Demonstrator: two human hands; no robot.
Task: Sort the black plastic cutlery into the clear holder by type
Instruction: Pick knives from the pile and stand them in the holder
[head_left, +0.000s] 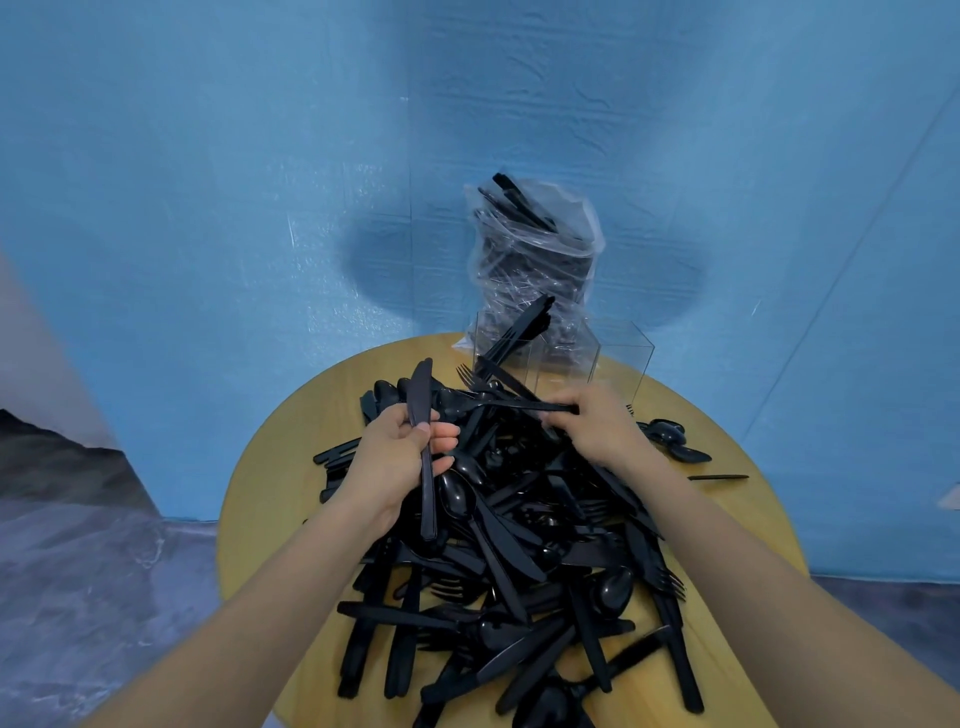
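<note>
**Hands over the pile, a knife and a fork in grip**

Left hand (402, 457) is what I read first: its thumb and fingers are curled round a knife (423, 447), which stands nearly upright, blade to 12 o'clock and handle end hanging below the palm. My right hand (597, 423) sits at 3 o'clock from it, pinching the handle of a fork (498, 404) that lies almost level, its head pointing to 9 o'clock toward the knife blade.

Under both hands I see the pile (519, 545) of black knives, forks and spoons, heaped across the round table (260, 493) from its near edge to just below my wrists. A few loose spoons (672, 441) lie at 3 o'clock of the heap.

Beyond the hands, at 12 o'clock, stands the holder (621, 358); its left compartment has forks (514, 338) leaning in it. Behind it, touching or just beside, I cannot tell which, is a clear bag (535, 249) stuffed with more black cutlery, against a blue backdrop (208, 208).
</note>
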